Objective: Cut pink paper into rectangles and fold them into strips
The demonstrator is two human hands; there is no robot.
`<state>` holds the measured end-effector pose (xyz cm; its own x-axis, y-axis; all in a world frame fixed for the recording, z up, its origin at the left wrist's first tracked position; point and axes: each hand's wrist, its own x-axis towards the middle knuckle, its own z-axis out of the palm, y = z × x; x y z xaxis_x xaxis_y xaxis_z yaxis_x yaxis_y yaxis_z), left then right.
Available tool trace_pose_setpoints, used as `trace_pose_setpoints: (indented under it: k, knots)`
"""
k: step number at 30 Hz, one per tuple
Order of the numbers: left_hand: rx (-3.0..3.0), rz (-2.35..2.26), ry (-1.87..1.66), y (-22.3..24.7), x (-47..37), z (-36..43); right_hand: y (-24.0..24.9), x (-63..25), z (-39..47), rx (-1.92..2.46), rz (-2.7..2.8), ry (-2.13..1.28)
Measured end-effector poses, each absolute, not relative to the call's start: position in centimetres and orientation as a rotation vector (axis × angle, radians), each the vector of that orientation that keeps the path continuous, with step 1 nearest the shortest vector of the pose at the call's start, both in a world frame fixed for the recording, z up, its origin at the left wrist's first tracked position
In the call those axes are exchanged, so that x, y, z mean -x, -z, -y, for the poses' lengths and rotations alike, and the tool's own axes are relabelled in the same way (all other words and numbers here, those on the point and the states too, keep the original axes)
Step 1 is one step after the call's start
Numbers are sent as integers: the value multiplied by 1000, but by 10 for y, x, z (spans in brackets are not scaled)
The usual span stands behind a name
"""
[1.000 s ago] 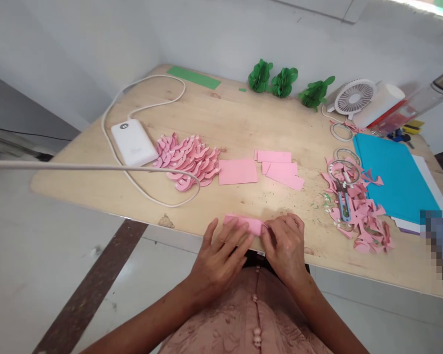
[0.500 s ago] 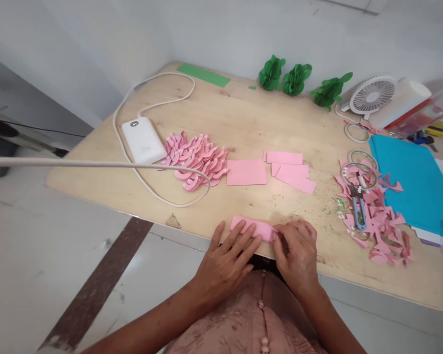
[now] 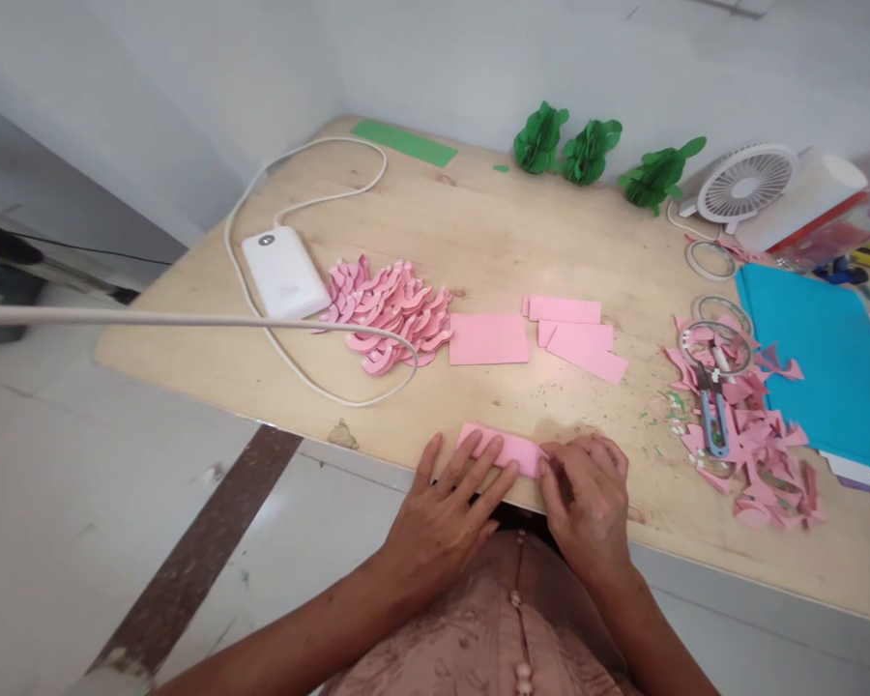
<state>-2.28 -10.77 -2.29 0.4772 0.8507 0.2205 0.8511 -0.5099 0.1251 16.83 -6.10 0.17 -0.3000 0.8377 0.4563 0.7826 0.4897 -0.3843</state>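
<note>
Bright, even daylight; source appears upper right, where the wall washes out. Shadows soft and faint: short ones under the hands on the worktop (image 3: 478,242). Mild sheen on floor (image 3: 58,464). Wide-angle bending at edges; cable (image 3: 116,318) near lens is soft. Pixelated patch at right edge.

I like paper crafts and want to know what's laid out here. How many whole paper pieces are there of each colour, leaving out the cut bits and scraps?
Pink flat pieces: 4, one under both hands, one, one, one.
Green: 4, a strip and three folded shapes.
Blue sheet: 1.
Total: 9.
</note>
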Motion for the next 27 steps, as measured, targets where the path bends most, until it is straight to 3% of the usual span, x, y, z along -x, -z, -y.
trace_pose_setpoints:
  k: [27]
  knots:
    - [2689,1545,396,21,26,109,-1,-168,63,1332,2123,-78]
